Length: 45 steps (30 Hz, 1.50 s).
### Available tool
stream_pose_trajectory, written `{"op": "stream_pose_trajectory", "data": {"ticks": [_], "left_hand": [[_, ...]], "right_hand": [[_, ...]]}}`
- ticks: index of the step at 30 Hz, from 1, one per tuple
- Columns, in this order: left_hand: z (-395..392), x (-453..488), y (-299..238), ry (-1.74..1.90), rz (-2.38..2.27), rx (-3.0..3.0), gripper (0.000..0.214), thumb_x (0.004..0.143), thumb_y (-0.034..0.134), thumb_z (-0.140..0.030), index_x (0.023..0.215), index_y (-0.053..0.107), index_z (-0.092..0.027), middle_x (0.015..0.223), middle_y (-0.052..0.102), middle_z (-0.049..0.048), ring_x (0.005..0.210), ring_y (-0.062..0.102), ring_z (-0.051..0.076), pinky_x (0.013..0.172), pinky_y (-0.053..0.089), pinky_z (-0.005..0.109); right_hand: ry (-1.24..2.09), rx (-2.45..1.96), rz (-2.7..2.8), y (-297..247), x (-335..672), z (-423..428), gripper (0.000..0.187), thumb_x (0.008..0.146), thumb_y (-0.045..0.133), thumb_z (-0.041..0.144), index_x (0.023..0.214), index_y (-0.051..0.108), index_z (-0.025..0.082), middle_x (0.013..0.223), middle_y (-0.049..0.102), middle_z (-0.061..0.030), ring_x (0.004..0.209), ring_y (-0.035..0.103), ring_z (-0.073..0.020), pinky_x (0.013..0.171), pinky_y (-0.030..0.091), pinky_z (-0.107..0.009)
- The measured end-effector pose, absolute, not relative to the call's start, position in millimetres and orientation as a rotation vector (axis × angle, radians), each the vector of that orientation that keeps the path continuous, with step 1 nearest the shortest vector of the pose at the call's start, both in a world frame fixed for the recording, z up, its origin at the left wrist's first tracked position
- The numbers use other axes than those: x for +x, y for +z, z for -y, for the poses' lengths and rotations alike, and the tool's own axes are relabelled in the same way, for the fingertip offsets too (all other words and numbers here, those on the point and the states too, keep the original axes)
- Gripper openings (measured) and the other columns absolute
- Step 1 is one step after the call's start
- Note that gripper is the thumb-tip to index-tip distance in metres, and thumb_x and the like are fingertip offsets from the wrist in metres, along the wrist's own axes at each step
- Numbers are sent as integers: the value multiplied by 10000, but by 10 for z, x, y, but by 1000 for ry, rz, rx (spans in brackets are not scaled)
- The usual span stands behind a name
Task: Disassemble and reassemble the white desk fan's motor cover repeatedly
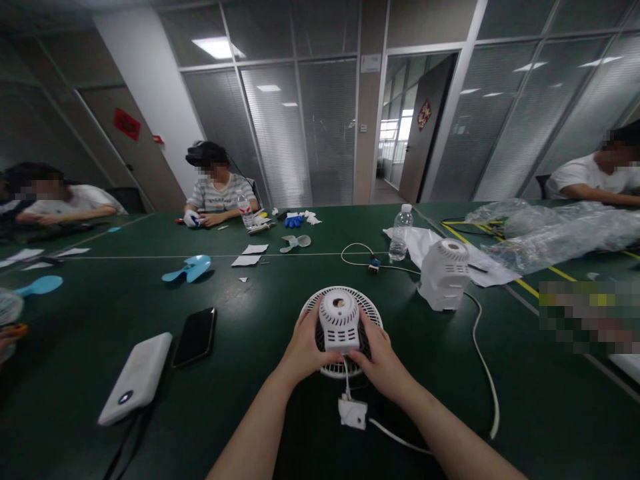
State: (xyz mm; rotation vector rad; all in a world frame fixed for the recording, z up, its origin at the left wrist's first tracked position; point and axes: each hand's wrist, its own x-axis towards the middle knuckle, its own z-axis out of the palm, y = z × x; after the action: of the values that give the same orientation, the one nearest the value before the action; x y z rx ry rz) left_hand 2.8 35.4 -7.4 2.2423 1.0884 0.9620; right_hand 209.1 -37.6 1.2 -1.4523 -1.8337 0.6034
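Note:
A white fan motor housing (340, 317) with slots round its top sits on a round white fan grille (370, 307), in front of me on the green table. My left hand (306, 345) is closed round the housing's left side. From the right, my right hand (379, 353) grips the same housing, its thumb near the bottom edge. A thin white wire runs from the housing to a small white block (353, 412) lying between my forearms. The white cable (395, 433) starts beside that block. My hands cover part of the grille.
Right of centre stands a white fan base (444, 277) with its cable, near a water bottle (401, 233) and plastic wrap (560, 230). A phone (195, 337), a white power bank (137, 377) and blue fan blades (189, 268) lie on the left. Other people sit around the table.

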Motion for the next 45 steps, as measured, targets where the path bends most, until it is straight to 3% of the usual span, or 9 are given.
{"op": "stream_pose_trajectory", "data": {"ticks": [9, 13, 18, 32, 45], "left_hand": [[-323, -5, -70, 774, -1103, 2333, 1269, 637, 775, -488, 1501, -113, -215, 1579, 152, 164, 1449, 154, 358, 1166, 114, 562], [-319, 11, -95, 816, -1163, 2245, 1232, 627, 782, -483, 1507, -37, -211, 1572, 166, 169, 1445, 150, 374, 1153, 162, 576], [-346, 16, -117, 814, -1123, 2262, 1045, 633, 782, -439, 1469, 200, -205, 1500, 349, 152, 1415, 258, 356, 1164, 141, 569], [-314, 18, -28, 740, -1092, 2351, 990, 711, 717, -440, 1494, 145, -238, 1549, 272, 121, 1437, 220, 324, 1173, 92, 569], [-222, 176, -63, 901, -1260, 2362, 1104, 597, 774, -490, 1477, 174, -197, 1504, 344, 145, 1399, 299, 343, 1175, 111, 551]], "right_hand": [[651, -1408, 1777, -42, 2129, 363, 774, 879, 523, 288, 1516, 84, 302, 1557, 270, -54, 1398, 293, -276, 1128, 241, -499], [652, -1402, 1773, -44, 2144, 363, 745, 899, 506, 329, 1515, 89, 305, 1564, 253, -52, 1404, 280, -280, 1129, 241, -502], [625, -1392, 1781, -47, 2153, 349, 811, 872, 558, 397, 1517, 79, 285, 1557, 264, -84, 1404, 278, -307, 1126, 240, -515], [716, -1378, 1789, -15, 2212, 264, 893, 804, 631, 235, 1514, 91, 284, 1555, 280, -70, 1418, 281, -260, 1159, 195, -502], [659, -1369, 1813, 10, 2223, 265, 875, 787, 662, 249, 1504, 162, 283, 1542, 313, -77, 1400, 316, -270, 1150, 216, -508]]}}
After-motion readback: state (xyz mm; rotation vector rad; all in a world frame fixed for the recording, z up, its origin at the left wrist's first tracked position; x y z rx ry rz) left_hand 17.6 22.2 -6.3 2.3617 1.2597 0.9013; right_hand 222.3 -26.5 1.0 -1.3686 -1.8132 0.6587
